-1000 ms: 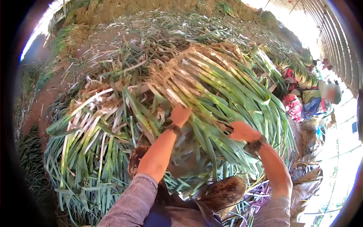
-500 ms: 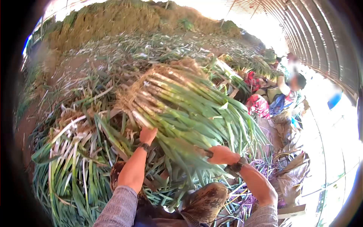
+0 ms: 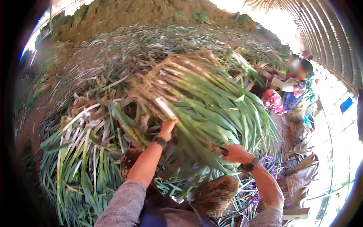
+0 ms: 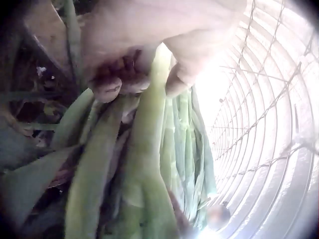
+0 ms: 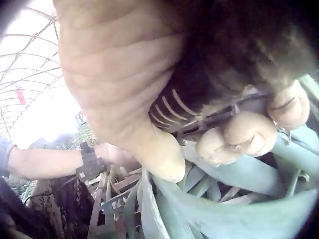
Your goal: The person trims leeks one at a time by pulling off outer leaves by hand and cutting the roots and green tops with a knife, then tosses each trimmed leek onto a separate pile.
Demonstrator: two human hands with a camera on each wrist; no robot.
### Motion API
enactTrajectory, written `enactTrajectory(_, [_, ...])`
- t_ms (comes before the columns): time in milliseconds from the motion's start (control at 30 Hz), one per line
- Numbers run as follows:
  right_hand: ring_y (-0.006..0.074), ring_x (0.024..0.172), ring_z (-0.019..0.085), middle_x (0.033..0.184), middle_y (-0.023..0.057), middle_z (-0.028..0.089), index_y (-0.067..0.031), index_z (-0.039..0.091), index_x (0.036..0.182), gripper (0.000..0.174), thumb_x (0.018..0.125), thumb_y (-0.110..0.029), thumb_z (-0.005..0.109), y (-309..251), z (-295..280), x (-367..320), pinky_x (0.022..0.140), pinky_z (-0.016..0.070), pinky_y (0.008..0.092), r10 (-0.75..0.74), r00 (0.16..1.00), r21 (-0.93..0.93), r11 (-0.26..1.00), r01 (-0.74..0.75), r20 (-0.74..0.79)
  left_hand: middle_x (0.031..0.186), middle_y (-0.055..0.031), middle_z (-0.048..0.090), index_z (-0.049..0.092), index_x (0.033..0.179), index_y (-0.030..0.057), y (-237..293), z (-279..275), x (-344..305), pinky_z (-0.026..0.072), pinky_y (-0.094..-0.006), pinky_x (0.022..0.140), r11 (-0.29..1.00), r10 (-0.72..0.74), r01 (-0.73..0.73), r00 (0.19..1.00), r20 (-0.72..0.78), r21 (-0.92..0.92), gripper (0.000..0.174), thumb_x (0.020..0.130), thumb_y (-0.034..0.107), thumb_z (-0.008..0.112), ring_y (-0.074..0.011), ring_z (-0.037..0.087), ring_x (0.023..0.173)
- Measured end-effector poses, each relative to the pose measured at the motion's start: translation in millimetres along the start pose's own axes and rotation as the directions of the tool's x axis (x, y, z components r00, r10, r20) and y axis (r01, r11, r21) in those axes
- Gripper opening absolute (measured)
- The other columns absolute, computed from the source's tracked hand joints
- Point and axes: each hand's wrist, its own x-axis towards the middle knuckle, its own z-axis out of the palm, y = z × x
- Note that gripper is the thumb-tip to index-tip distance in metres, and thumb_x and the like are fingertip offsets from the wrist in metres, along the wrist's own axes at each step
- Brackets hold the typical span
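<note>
My left hand (image 3: 167, 128) grips a leek (image 3: 165, 108) just below its white shank, at the near edge of a large heap of leeks (image 3: 211, 94). In the left wrist view the thumb and fingers close round its pale green stalk (image 4: 144, 149). To the right, my right hand (image 3: 238, 154) holds a dark-handled tool (image 3: 224, 151) over the green leaves. The right wrist view shows the fingers curled round a dark ridged handle (image 5: 172, 107), with leek leaves (image 5: 239, 174) right below. I cannot tell what kind of tool it is.
Another pile of leeks (image 3: 83, 151) lies at the left, white ends up. My knee (image 3: 213, 193) is close below the hands. At the right another person (image 3: 291, 87) sits beside the heap, near crumpled sheeting (image 3: 300, 174). Loose leaves (image 3: 151, 41) litter the ground behind.
The head view has swung right and partly back. The left hand's leek now stands out more clearly from the heap's edge. The right hand still holds its tool over the leaves.
</note>
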Motion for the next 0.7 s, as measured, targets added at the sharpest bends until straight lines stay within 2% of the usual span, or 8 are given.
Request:
enactTrajectory(33, [0.0396,0.085,0.067,0.085,0.0188,0.070,-0.0102,0.069,0.098,0.037,0.078,-0.040,0.064,-1.6,3.9,0.7,0.078,0.0524,0.0486,-0.011,1.000,-0.001,1.000,0.011,0.012,0.090,-0.0066,0.065,0.066,0.103,0.0016,-1.7,0.4,5.1,0.0464,-0.0410,0.066,1.000,0.020,-0.020,0.999,-0.037,0.016,0.027,0.086,0.020,0.073,-0.0217,0.059,0.074])
enactTrajectory(167, [0.0427,0.079,0.064,0.080,0.0205,0.067,-0.0114,0.067,0.097,0.031,0.082,-0.038,0.062,1.5,14.5,-2.5,0.071,0.0494,0.0524,-0.053,0.983,-0.015,0.999,0.051,-0.174,0.093,-0.0063,0.066,0.065,0.101,0.0059,8.5,6.3,5.3,0.0521,-0.0400,0.071,0.997,0.060,-0.051,0.981,0.185,-0.053,0.022,0.090,0.025,0.069,-0.0221,0.063,0.080])
enactTrajectory(233, [0.0432,0.078,0.063,0.079,0.0207,0.067,-0.0120,0.066,0.099,0.028,0.083,-0.035,0.061,-0.9,16.6,-4.7,0.070,0.0483,0.0535,-0.091,0.965,-0.036,0.996,0.084,-0.245,0.094,-0.0043,0.064,0.063,0.099,0.0108,17.3,8.5,2.6,0.0516,-0.0461,0.080,0.964,0.160,-0.079,0.935,0.317,-0.255,0.020,0.095,0.030,0.066,-0.0241,0.063,0.089])
enactTrajectory(333, [0.0427,0.080,0.063,0.079,0.0201,0.067,-0.0088,0.065,0.105,0.036,0.080,-0.035,0.070,-2.6,14.5,-5.6,0.073,0.0482,0.0527,-0.053,0.978,-0.044,0.998,0.044,-0.203,0.100,-0.0045,0.068,0.064,0.101,0.0115,30.4,4.4,-1.6,0.0515,-0.0446,0.088,0.898,0.169,-0.031,0.945,0.279,-0.439,0.021,0.096,0.032,0.064,-0.0238,0.065,0.097])
enactTrajectory(400, [0.0425,0.079,0.063,0.077,0.0199,0.066,-0.0084,0.064,0.104,0.035,0.080,-0.033,0.070,-1.9,15.6,-1.0,0.072,0.0482,0.0524,-0.086,0.954,-0.011,0.996,0.087,-0.289,0.101,-0.0044,0.067,0.064,0.103,0.0114,30.9,3.1,-3.5,0.0522,-0.0434,0.088,0.929,0.170,-0.064,0.949,0.267,-0.364,0.022,0.097,0.032,0.063,-0.0226,0.065,0.096])
enactTrajectory(500, [0.0421,0.075,0.063,0.075,0.0194,0.066,-0.0077,0.063,0.101,0.032,0.080,-0.031,0.069,-15.5,3.2,2.9,0.070,0.0483,0.0517,-0.112,0.909,0.006,0.992,0.124,-0.402,0.098,-0.0054,0.066,0.063,0.110,0.0068,27.9,11.4,-25.6,0.0551,-0.0416,0.079,0.989,0.117,-0.057,0.867,0.485,-0.138,0.027,0.096,0.030,0.064,-0.0213,0.064,0.091])
enactTrajectory(600, [0.0422,0.072,0.063,0.074,0.0195,0.065,-0.0065,0.063,0.092,0.028,0.083,-0.032,0.068,-37.8,-12.0,10.4,0.067,0.0484,0.0513,-0.108,0.882,-0.011,0.993,0.116,-0.458,0.100,-0.0059,0.067,0.063,0.113,0.0062,29.4,14.7,-42.5,0.0556,-0.0436,0.081,0.990,0.107,-0.027,0.766,0.634,-0.136,0.025,0.096,0.025,0.063,-0.0215,0.065,0.093])
enactTrajectory(700, [0.0427,0.070,0.062,0.071,0.0204,0.064,-0.0057,0.064,0.091,0.032,0.086,-0.037,0.066,-50.2,-20.3,23.1,0.065,0.0473,0.0520,-0.226,0.843,-0.062,0.972,0.225,-0.489,0.104,-0.0062,0.068,0.064,0.113,0.0064,29.9,10.3,-45.8,0.0559,-0.0455,0.084,0.994,0.055,0.025,0.715,0.697,-0.103,0.022,0.096,0.022,0.062,-0.0222,0.065,0.097])
